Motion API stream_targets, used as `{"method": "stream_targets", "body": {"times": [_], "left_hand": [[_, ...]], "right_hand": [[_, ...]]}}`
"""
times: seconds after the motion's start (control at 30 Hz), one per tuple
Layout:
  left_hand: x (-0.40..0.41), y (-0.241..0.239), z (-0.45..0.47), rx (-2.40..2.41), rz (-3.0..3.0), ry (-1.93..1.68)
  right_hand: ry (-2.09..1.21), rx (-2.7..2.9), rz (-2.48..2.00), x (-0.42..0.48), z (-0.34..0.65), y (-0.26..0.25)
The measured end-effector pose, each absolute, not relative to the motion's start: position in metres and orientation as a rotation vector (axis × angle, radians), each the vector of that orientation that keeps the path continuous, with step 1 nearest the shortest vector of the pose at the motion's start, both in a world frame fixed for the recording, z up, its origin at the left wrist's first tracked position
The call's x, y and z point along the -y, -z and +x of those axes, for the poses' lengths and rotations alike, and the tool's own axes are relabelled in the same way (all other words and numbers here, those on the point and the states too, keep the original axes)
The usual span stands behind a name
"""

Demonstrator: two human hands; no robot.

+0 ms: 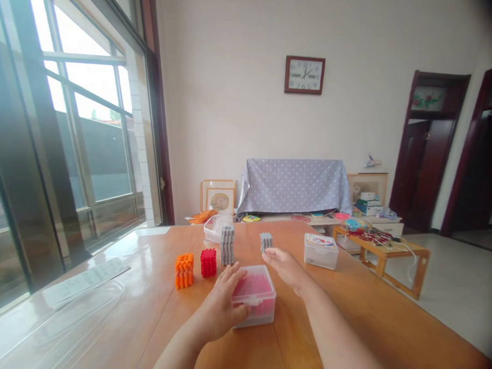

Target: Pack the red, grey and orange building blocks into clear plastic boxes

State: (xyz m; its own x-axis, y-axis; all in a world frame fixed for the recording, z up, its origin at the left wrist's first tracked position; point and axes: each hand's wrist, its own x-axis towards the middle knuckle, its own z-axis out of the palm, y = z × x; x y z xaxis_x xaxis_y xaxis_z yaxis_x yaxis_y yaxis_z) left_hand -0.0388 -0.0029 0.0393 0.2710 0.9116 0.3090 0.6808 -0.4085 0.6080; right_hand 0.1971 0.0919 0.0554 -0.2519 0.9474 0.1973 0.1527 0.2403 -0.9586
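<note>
A clear lidded plastic box [256, 300] with pink pieces inside sits in front of me on the table. My left hand [224, 303] grips its left side, the thumb at the front and the fingers along the top. Beyond the box, my right hand [287, 266] has its fingertips on a small stack of grey interlocking pieces [266, 241]. A taller grey stack [227, 245] stands upright past my left fingers. To its left are a red block of pieces [208, 263] and an orange one [184, 270].
An open clear container [211, 231] stands behind the tall stack. Another lidded box [321, 252] is at the right on the wooden table [162, 327]. Clear plastic sheeting [81, 314] and a printed sheet [86, 280] lie at the left. A low side table [393, 249] stands beyond the right edge.
</note>
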Motion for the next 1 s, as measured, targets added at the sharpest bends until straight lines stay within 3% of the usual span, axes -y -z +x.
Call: {"method": "stream_targets", "body": {"times": [0.53,0.7,0.87,1.0], "left_hand": [[-0.023,-0.020,-0.001,-1.419,2.122,-1.046],[-0.029,-0.029,0.005,-1.430,2.161,-0.971],[-0.037,-0.032,0.013,-1.434,2.155,-0.947],[-0.040,-0.034,0.020,-1.444,2.116,-0.967]], "right_hand": [[-0.797,1.319,-1.438,-0.118,0.237,-0.025],[-0.498,1.191,-1.664,-0.119,0.270,-0.028],[0.091,1.234,-1.913,-0.131,0.286,-0.029],[0.229,1.351,-2.078,-0.151,0.297,-0.025]]}}
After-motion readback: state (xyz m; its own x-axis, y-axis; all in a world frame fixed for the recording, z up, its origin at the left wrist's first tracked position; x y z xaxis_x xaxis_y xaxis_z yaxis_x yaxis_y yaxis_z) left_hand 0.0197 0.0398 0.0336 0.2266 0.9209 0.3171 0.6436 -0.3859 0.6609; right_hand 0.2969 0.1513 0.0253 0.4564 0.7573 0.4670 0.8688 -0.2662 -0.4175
